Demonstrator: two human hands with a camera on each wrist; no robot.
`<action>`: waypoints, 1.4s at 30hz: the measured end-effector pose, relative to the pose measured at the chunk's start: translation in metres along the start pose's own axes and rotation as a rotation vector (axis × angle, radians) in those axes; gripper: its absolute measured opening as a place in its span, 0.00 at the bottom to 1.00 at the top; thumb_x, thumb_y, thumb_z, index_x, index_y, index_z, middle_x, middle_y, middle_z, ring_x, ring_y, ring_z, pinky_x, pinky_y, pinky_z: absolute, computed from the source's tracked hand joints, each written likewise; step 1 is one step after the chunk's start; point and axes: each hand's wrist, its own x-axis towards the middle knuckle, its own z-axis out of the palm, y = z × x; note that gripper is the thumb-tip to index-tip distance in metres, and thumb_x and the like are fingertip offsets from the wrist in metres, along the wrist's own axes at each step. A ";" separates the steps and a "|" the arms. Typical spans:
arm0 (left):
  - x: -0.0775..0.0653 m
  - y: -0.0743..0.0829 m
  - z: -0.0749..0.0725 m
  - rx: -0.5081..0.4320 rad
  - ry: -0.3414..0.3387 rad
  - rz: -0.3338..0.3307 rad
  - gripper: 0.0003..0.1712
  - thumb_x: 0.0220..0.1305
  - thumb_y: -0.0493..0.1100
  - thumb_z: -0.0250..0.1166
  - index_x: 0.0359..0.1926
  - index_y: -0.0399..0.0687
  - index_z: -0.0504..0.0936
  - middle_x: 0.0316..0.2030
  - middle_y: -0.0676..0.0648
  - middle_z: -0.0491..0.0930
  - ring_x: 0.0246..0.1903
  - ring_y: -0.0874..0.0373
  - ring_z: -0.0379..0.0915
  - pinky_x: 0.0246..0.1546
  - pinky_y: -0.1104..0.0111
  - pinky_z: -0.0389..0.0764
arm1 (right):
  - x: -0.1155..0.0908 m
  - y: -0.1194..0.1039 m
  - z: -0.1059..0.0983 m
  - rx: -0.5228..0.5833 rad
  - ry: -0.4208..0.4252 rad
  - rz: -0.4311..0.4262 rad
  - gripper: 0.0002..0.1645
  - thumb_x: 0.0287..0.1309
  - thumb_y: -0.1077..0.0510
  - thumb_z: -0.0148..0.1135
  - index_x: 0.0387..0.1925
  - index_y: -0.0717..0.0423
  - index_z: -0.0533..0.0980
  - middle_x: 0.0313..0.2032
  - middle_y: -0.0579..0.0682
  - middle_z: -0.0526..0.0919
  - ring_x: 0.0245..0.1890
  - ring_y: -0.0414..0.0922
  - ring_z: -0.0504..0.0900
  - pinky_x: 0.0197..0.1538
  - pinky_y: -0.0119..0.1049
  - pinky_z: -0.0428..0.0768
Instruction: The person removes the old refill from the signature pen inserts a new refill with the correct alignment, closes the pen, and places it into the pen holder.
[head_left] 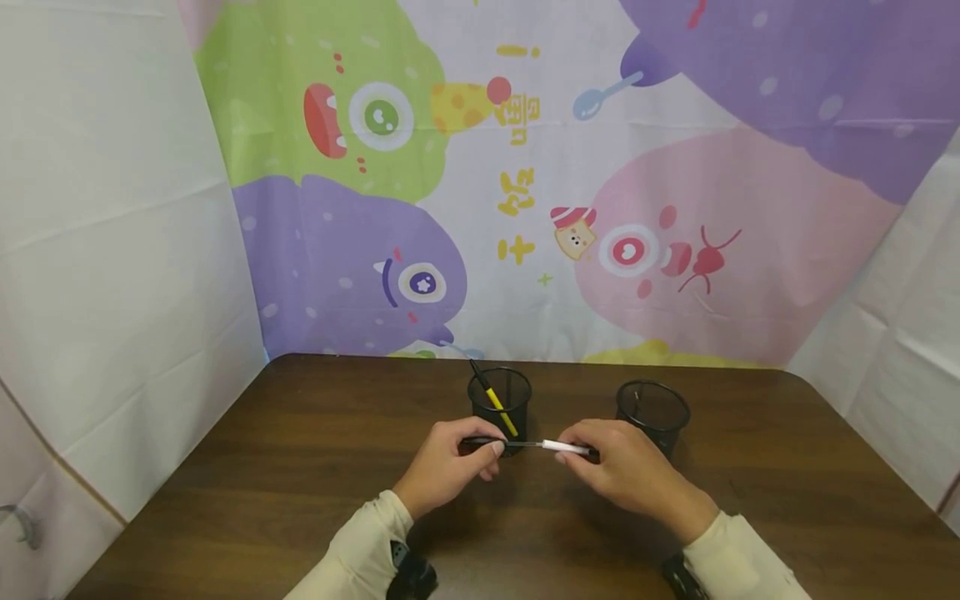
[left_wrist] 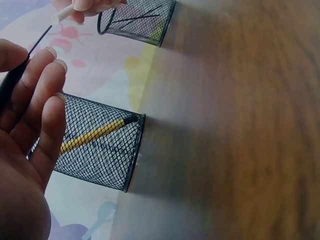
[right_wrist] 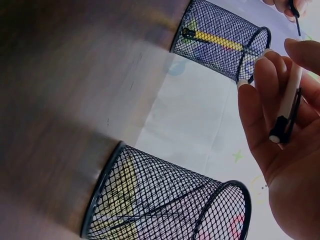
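Note:
My left hand pinches a black pen piece with a thin dark rod sticking out toward the right. My right hand holds a white pen barrel, which has a black clip and black end in the right wrist view. The rod's tip is at the barrel's near end; whether it is inside cannot be told. Behind the left hand stands a black mesh pen cup with a yellow-and-black pen leaning in it. A second mesh cup is behind the right hand.
Thin dark sticks show through the mesh of the right cup in the right wrist view. The brown wooden table ends at a cartoon-printed cloth; white cloth walls flank it.

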 end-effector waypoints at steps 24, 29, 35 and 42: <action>0.000 -0.003 -0.002 -0.004 0.032 -0.014 0.09 0.69 0.39 0.66 0.42 0.36 0.84 0.24 0.48 0.83 0.22 0.54 0.82 0.28 0.60 0.86 | -0.001 0.004 0.000 -0.037 -0.025 0.059 0.05 0.57 0.57 0.73 0.33 0.43 0.83 0.27 0.29 0.77 0.25 0.29 0.72 0.29 0.31 0.75; 0.001 -0.003 -0.002 0.004 0.033 -0.011 0.10 0.69 0.40 0.66 0.42 0.34 0.84 0.23 0.49 0.83 0.22 0.54 0.82 0.28 0.60 0.86 | -0.001 0.004 -0.001 -0.068 -0.074 0.104 0.06 0.56 0.56 0.74 0.33 0.42 0.82 0.27 0.28 0.78 0.25 0.29 0.73 0.30 0.32 0.76; 0.002 -0.002 -0.002 0.018 0.027 -0.021 0.10 0.69 0.40 0.66 0.42 0.34 0.84 0.23 0.49 0.84 0.22 0.54 0.82 0.28 0.61 0.86 | -0.001 0.004 -0.002 -0.085 -0.123 0.131 0.05 0.57 0.54 0.73 0.33 0.41 0.83 0.28 0.27 0.78 0.26 0.29 0.73 0.30 0.33 0.75; 0.001 -0.002 -0.001 0.022 0.024 -0.013 0.09 0.69 0.40 0.66 0.42 0.36 0.84 0.23 0.50 0.83 0.22 0.55 0.82 0.28 0.61 0.86 | -0.003 0.004 -0.001 -0.101 -0.194 0.144 0.05 0.57 0.53 0.73 0.32 0.38 0.83 0.28 0.27 0.77 0.27 0.30 0.73 0.30 0.34 0.74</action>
